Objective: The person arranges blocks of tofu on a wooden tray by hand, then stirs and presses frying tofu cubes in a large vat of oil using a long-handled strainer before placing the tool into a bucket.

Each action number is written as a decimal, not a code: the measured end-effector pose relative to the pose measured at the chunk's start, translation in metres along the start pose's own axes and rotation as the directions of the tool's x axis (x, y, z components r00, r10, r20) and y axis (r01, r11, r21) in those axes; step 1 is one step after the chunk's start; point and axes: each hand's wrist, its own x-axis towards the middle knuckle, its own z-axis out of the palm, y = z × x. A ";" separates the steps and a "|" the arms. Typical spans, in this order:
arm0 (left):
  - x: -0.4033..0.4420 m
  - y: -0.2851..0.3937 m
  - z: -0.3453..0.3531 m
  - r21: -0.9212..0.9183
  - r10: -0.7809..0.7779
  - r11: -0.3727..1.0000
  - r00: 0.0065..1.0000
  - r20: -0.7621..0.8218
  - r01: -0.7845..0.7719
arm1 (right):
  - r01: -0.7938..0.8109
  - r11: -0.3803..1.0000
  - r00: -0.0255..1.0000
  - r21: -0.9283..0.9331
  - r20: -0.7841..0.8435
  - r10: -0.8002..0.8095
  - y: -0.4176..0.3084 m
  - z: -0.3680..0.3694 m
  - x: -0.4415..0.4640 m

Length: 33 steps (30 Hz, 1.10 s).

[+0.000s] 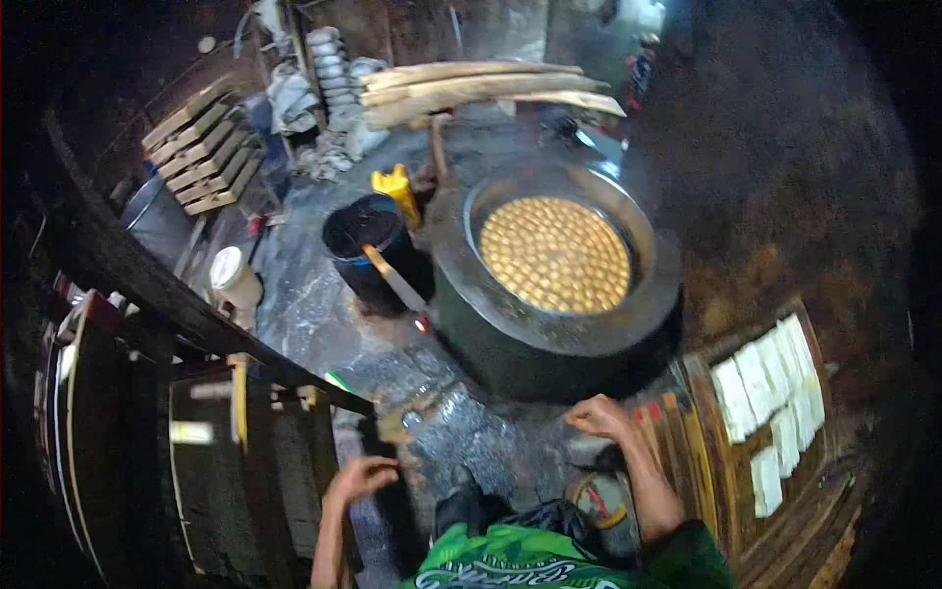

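My left hand [365,478] hangs low over the floor near the wooden racks, fingers loosely apart and nothing in them. Out in front, my right hand [598,417] is curled closed, with nothing visible in it. It is between the big round stove [549,363] and a wooden board of white slabs, touching neither as far as I can see. Set into the stove is a wide pan [643,231], where many golden-brown round pieces [554,253] lie packed together in liquid.
White rectangular slabs [756,386] lie on a wooden board at right. Beside the stove stand a dark bucket [343,257] with a wooden-handled tool [394,278] across it and a yellow jerrycan [396,190]. Long planks [471,88] lie behind. Racks [221,471] flank my left. The floor [456,422] looks wet.
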 end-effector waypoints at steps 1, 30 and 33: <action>-0.029 -0.022 0.019 -0.271 -0.056 0.962 0.946 -0.318 -0.034 | -0.098 0.906 0.978 0.411 -0.130 0.165 -0.040 -0.006 0.037; 0.074 -0.128 -0.009 -0.979 -0.863 0.191 0.464 -0.199 -0.066 | -0.384 0.366 0.921 0.848 0.326 0.212 -0.006 -0.013 0.492; 0.116 -0.164 -0.054 -0.961 -0.874 0.164 0.420 -0.246 -0.222 | -0.422 0.340 0.809 0.840 0.180 0.560 0.008 -0.072 0.408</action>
